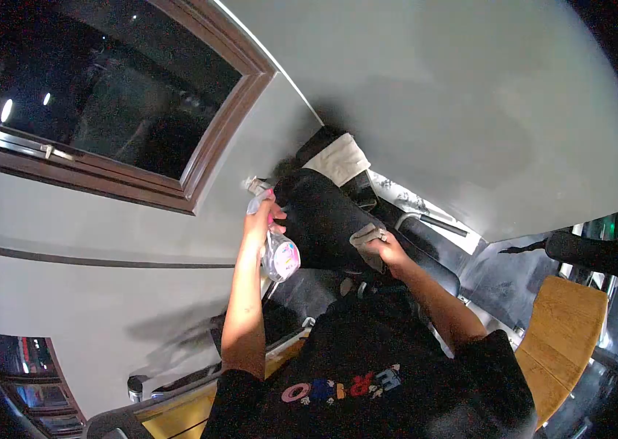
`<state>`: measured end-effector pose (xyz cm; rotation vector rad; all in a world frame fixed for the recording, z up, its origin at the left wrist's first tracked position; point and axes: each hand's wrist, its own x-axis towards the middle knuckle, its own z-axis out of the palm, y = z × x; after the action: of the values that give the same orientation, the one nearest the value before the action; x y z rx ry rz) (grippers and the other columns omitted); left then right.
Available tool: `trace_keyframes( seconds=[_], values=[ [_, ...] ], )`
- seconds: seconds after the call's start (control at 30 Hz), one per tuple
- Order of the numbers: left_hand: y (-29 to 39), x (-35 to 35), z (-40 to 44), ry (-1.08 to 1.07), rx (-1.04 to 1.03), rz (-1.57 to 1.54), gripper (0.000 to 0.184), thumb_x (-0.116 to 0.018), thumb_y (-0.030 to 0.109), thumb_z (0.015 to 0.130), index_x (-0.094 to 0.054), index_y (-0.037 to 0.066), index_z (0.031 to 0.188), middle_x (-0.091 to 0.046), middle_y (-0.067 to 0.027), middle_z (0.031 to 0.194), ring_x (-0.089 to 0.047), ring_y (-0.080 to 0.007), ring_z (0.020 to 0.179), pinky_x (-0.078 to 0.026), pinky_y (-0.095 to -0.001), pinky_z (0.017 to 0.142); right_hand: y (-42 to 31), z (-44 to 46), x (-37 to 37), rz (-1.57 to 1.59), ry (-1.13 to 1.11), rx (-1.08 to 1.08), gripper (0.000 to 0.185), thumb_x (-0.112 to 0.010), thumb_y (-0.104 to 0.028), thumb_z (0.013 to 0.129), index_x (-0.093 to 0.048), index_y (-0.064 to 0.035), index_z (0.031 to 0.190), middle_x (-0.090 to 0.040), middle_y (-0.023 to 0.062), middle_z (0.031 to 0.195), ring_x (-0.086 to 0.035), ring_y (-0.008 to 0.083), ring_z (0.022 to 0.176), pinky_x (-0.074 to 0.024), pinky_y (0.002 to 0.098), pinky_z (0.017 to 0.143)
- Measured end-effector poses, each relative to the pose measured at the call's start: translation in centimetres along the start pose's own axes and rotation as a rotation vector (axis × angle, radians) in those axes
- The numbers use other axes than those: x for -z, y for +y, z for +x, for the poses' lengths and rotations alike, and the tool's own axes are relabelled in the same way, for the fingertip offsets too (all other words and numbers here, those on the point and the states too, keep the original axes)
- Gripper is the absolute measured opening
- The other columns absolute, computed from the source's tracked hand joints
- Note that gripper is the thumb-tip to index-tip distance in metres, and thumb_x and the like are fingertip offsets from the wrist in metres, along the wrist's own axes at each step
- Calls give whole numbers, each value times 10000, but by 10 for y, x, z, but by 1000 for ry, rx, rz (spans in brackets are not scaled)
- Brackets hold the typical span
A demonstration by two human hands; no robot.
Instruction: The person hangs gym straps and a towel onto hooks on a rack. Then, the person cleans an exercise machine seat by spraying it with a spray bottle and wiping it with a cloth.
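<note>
My left hand (271, 214) is wrapped round the neck of a clear spray bottle (280, 257) with a pink trigger head and a colourful label. It is raised over the left side of a black padded chair (323, 212). A crumpled grey cloth (366, 235) is bunched in my right hand (391, 252), which is at the right side of the same padding; whether the cloth touches it I cannot tell. A pale beige cloth (340, 158) lies over something dark at the chair's far end.
A grey wall (470, 110) rises ahead, meeting a second wall at left with a brown-framed window (199, 154). To my right stands a wooden-backed chair (565, 336). A metal chair armrest (441, 224) lies beyond my right hand. Near my left side is a yellow surface (177, 423).
</note>
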<state>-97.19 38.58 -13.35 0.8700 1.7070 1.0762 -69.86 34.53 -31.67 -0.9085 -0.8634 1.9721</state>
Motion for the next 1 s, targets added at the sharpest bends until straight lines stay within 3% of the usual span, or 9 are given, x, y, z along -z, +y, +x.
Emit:
trace_keyframes(
  seconds=[0.3, 0.5, 0.57, 0.7, 0.73, 0.8, 0.83, 0.9, 1.0],
  values=[
    [-9, -14, 0, -107, 50, 93, 513, -590, 313, 935, -487, 28, 1349, -594, -47, 828, -623, -154, 732, -521, -294, 489, 9, 6, 2, 35, 46, 14, 279, -535, -60, 893, -624, -57, 1157, -672, 32, 1051, -614, 152, 956, -475, 306, 867],
    [-61, 27, -1, -124, -13, -147, 626, -583, 352, 936, -388, -23, 1397, -597, -81, 818, -586, -164, 543, -521, -295, 487, 15, 19, 6, -40, 91, 8, 283, -537, -90, 913, -608, -64, 1185, -662, 31, 1067, -606, 149, 958, -470, 316, 871],
    [-79, 41, 3, -99, -17, -200, 685, -542, 481, 941, -370, 30, 1427, -616, -101, 804, -559, -180, 488, -495, -293, 462, -4, 30, -4, -104, 131, 56, 276, -565, -86, 912, -596, -58, 1185, -665, 25, 1080, -592, 136, 993, -449, 304, 906],
    [-98, 54, 10, -140, -64, -249, 673, -534, 495, 939, -387, 36, 1409, -618, -106, 812, -572, -177, 523, -500, -299, 489, 13, 109, -7, -265, 308, 241, 383, -630, -148, 900, -529, -37, 1252, -651, 92, 1144, -589, 159, 990, -467, 339, 871],
    [-99, 54, 10, -135, -63, -255, 673, -534, 495, 939, -387, 36, 1409, -618, -106, 812, -572, -177, 523, -500, -299, 489, -10, 112, -19, -272, 303, 239, 383, -630, -148, 900, -529, -37, 1252, -651, 92, 1144, -589, 159, 990, -467, 339, 871],
    [-99, 53, 8, -151, -45, -264, 642, -527, 490, 939, -414, 41, 1383, -616, -105, 822, -579, -179, 552, -493, -306, 512, -80, 102, -65, -330, 251, 216, 485, -654, -132, 861, -488, -52, 1310, -622, 157, 1192, -602, 252, 1018, -473, 384, 880],
    [-97, 52, 5, -146, -44, -273, 642, -527, 490, 939, -414, 41, 1383, -616, -105, 822, -579, -179, 552, -493, -306, 512, -77, 118, -77, -339, 246, 212, 485, -654, -132, 861, -488, -52, 1310, -622, 157, 1192, -602, 252, 1018, -473, 384, 880],
    [-96, 50, 1, -145, -48, -185, 615, -564, 416, 933, -419, 19, 1380, -631, -116, 828, -587, -182, 554, -503, -313, 517, -67, 145, -100, -696, 326, 740, 483, -666, -98, 821, -539, -78, 1287, -607, 199, 1176, -596, 342, 1035, -480, 421, 873],
    [-102, 54, 5, -187, -77, -159, 607, -563, 429, 915, -453, 30, 1359, -635, -131, 817, -588, -189, 540, -501, -311, 522, -60, 137, -137, -962, 228, 845, 435, -683, -24, 717, -613, -69, 1144, -594, 186, 1092, -576, 384, 1073, -446, 400, 951]
  ],
)
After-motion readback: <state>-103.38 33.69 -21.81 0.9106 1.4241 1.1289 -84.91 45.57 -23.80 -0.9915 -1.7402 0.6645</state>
